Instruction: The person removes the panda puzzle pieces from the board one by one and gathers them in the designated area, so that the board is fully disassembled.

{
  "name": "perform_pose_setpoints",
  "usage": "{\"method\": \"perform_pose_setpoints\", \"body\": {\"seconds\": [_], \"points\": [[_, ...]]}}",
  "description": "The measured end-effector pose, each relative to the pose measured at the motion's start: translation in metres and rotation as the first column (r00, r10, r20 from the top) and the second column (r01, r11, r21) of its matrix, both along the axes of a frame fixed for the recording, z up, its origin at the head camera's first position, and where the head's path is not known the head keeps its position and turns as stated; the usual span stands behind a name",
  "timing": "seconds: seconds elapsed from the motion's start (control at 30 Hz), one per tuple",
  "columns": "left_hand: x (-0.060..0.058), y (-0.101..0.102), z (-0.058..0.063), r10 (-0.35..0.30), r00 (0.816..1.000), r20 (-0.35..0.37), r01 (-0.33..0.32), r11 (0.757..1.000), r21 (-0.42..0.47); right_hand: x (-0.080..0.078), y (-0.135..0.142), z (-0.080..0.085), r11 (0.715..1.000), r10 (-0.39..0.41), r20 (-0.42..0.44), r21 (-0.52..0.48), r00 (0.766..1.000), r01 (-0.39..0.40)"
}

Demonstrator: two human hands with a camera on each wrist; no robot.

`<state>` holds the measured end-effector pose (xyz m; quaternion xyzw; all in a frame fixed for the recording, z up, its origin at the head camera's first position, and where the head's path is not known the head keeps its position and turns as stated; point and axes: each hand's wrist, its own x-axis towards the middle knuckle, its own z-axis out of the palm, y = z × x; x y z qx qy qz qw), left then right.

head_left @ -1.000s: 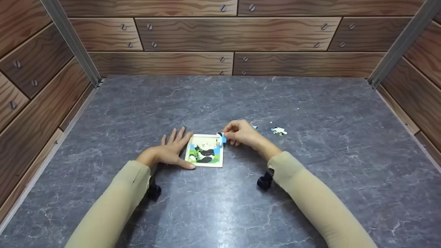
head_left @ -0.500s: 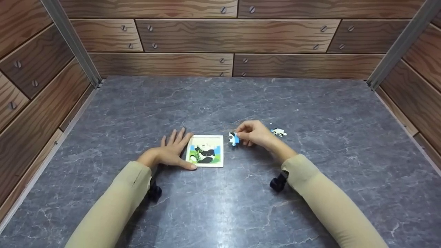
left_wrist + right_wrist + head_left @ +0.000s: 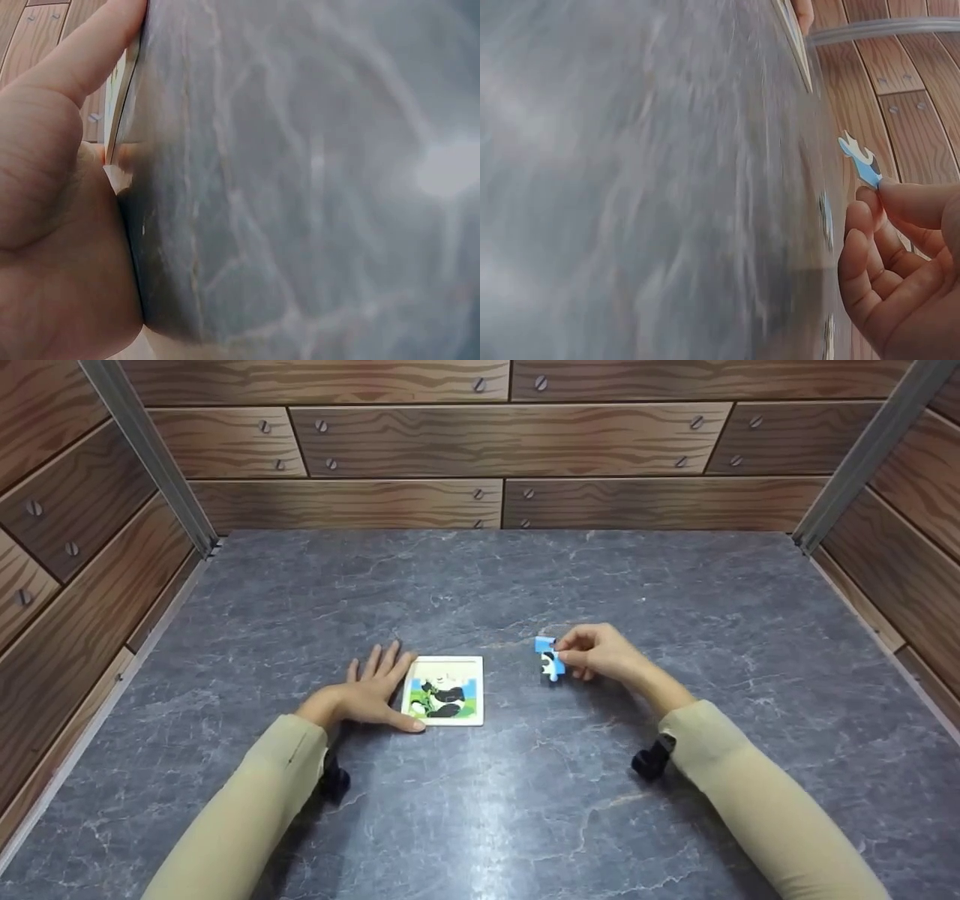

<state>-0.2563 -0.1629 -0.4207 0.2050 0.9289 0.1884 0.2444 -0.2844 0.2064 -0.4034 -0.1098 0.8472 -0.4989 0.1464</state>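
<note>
My left hand (image 3: 367,697) lies with its fingers spread along the left side of a square panda puzzle board (image 3: 480,690), thumb at the near corner and forefinger at the far one. The panda's lower body fills the board's near part, while pale backing shows in the far part. To the right, my right hand (image 3: 604,655) pinches a puzzle piece (image 3: 551,664) in blue, white and black between thumb and forefinger. In the right wrist view this piece (image 3: 866,169) is raised off the table. A blue puzzle piece (image 3: 544,643) lies just beyond it.
A grey marbled tabletop (image 3: 480,585) spreads around both hands. Wood-patterned walls (image 3: 397,439) stand at the back and sides. In the right wrist view, another loose piece (image 3: 829,337) lies on the table near the hand, which blocks it in the head view.
My right hand has moved right, away from the board, carrying the pinched piece. It uncovers the blue piece and now covers the white one. The left hand has stayed in place.
</note>
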Motion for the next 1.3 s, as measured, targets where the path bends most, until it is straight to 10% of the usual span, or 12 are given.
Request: {"method": "perform_pose_setpoints", "body": {"seconds": [1.3], "points": [[-0.001, 0.0, 0.001, -0.004, 1.0, 0.009, 0.004, 1.0, -0.014, -0.008, 0.124, -0.003, 0.969, -0.222, 0.022, 0.117, 0.975, 0.218]]}}
